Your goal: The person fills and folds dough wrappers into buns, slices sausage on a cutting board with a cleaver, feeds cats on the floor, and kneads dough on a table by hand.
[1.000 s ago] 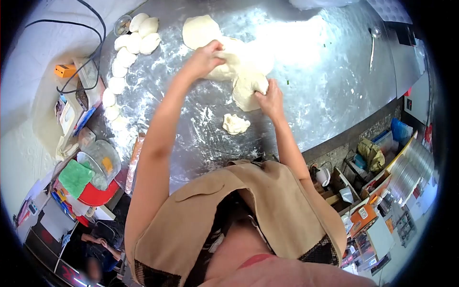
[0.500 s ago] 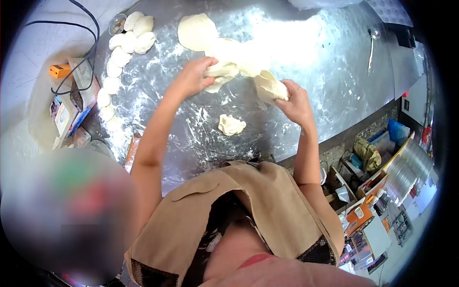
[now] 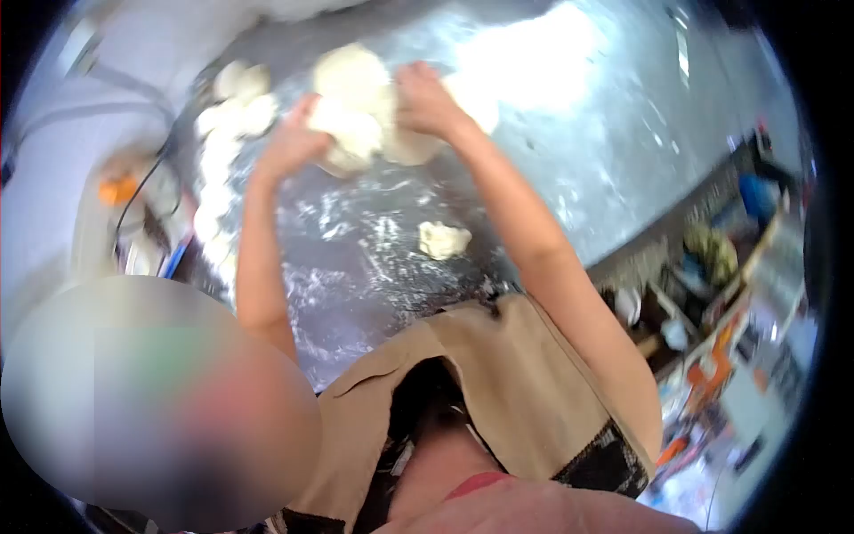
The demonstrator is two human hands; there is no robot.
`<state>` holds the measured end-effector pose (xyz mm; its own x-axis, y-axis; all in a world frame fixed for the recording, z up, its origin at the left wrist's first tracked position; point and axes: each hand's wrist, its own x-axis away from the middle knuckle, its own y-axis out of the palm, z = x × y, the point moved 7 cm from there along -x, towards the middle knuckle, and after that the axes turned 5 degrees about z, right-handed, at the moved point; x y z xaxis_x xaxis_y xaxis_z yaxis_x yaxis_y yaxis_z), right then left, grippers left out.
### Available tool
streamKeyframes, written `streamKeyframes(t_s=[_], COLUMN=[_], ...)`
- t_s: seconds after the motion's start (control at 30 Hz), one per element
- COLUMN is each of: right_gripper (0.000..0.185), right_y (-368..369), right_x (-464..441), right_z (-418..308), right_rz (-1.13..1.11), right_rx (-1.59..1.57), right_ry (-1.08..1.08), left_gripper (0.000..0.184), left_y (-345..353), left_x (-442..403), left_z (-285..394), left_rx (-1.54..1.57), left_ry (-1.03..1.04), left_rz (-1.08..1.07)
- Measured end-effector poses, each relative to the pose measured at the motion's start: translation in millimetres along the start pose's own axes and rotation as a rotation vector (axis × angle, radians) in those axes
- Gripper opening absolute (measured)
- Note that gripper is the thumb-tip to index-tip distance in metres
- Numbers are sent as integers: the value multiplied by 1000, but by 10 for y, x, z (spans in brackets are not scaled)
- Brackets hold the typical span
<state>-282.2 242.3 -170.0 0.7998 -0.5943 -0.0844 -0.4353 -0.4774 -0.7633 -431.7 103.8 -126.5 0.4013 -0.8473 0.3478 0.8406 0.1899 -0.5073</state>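
With its thumb and fingers at the edge, my left hand point(image 3: 295, 142) grips a pale flattened round of dough point(image 3: 354, 133). Close to its right, my right hand point(image 3: 427, 100) is closed on another flattened piece of dough point(image 3: 414, 149), its fingertips blurred and partly hidden. Beyond both hands a further dough round point(image 3: 351, 69) lies flat, overlapped by the left-hand piece. More flat dough point(image 3: 474, 102) lies right of my right hand, washed out by glare. Nearer my body sits a small crumpled lump of dough point(image 3: 443, 240).
A line of dough balls point(image 3: 213, 160) runs along the left side of the floured metal table point(image 3: 356, 294). On the left stands a bin with an orange box point(image 3: 117, 189) and a cable. Open drawers point(image 3: 663, 316) and shelving stand at the right, below the table edge.
Both hands have moved left with the dough, my right hand farther, so they are now closer together. My head view has shifted and blurred.
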Motion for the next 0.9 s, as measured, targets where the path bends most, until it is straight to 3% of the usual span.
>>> streamKeyframes(t_s=[0.03, 0.1, 0.23, 0.3, 0.43, 0.5, 0.57, 0.63, 0.7, 0.8, 0.83, 0.9], right_gripper=[44, 34, 17, 17, 23, 28, 30, 32, 38, 49, 49, 55], right_y=[17, 106, -7, -538, -755, -600, -684, -713, -892, -871, -841, -665], right_x=[-77, -24, 238, 507, 706, 696, 743, 821, 833, 903, 897, 935], right_z=[-88, -56, -208, -421, -57, 453, 692, 757, 574, 552, 541, 565], right_rz=[-166, -239, -52, 235, 194, 85, 51, -2, 216, 294, 299, 280], right_rx=[82, 124, 239, 205, 34, -317, -347, -371, 35, -14, -17, -334], right_ry=[-37, 42, 204, 153, 433, 689, 752, 802, 624, 709, 707, 825], left_gripper=[63, 62, 62, 64, 64, 63, 62, 60, 56, 40, 40, 37], left_y=[-6, 34, -1, -104, -185, -205, -150, -166, -76, -9, 0, 9], left_x=[-327, -912, -1615, -1658, -1536, -1541, -1511, -1466, -1320, -1071, -1021, -873], left_z=[-194, -307, -499, -594, -577, -611, -618, -687, -592, -241, -263, -190], left_rx=[92, 75, -33, -85, -171, -149, -122, -40, -10, -185, -189, -279], left_ry=[-39, 40, 140, 53, -94, -185, -273, -361, -305, -14, -10, 153], left_rz=[-26, -23, -43, -71, -74, -144, -211, -90, -62, 96, 99, 165])
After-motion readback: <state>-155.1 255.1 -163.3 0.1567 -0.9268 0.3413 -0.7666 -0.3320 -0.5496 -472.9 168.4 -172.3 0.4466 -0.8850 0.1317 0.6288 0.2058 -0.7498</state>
